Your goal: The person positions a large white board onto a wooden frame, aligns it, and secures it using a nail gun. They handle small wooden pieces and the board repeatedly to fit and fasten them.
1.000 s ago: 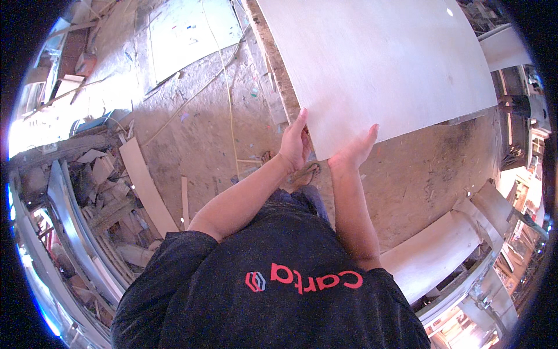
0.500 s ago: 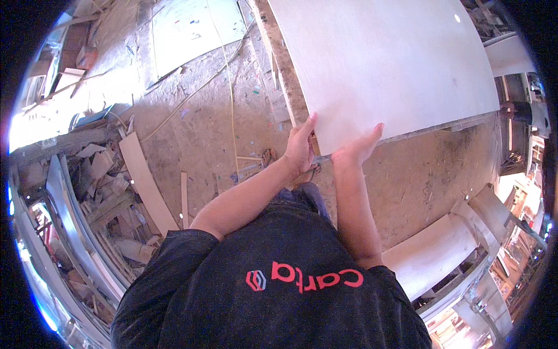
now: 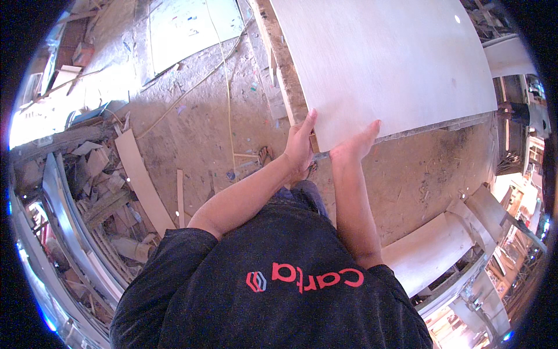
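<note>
A large pale plywood sheet (image 3: 389,64) lies flat over a worn wooden workbench (image 3: 285,64). At the sheet's near left corner, my left hand (image 3: 299,145) holds its left edge, thumb along the top face and fingers down beside the edge. My right hand (image 3: 354,145) grips the near edge a little to the right, its thumb resting on top while the other fingers are hidden underneath. Both hands are closed on the sheet, with the corner between them.
Scrap wood offcuts (image 3: 110,192) are heaped at the left beside a long narrow board (image 3: 142,180). A yellow cord (image 3: 226,99) crosses the floor. Another pale panel (image 3: 195,35) lies at the far left. More sheets (image 3: 430,250) are stacked at the lower right.
The view has shifted slightly. Both hands keep their hold on the plywood sheet, and its position over the workbench looks nearly the same.
</note>
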The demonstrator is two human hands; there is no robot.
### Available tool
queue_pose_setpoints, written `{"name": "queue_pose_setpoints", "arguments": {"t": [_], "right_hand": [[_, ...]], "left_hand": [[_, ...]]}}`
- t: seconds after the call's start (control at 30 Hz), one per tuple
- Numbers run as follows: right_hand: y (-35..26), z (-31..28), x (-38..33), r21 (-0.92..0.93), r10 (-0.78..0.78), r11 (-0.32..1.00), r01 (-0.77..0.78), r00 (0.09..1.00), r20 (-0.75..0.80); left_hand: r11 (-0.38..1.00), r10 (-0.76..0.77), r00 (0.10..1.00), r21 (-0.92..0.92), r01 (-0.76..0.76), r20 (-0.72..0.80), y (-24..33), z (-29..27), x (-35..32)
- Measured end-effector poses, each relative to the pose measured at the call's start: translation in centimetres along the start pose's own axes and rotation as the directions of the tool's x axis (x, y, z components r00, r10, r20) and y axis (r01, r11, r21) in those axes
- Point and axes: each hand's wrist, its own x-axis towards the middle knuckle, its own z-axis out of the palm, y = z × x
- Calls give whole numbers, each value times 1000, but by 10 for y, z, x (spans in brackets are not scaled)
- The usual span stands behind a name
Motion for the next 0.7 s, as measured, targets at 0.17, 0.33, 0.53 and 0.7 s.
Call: {"name": "queue_pose_setpoints", "arguments": {"t": [0.17,0.33,0.53,0.7], "right_hand": [[2,-3,4,30,-7,1000,7,1000,18],[2,-2,4,67,6,998,-7,1000,6],[-2,-37,13,-33,86,996,-85,996,15],[-21,-93,6,28,245,963,-266,919,308]], "left_hand": [[1000,11,1000,-2,-11,2,-1,1,0],[1000,-17,999,-14,18,27,2,-1,4],[998,-65,998,23,65,-16,8,-3,7],[999,-28,999,31,27,31,8,5,6]]}}
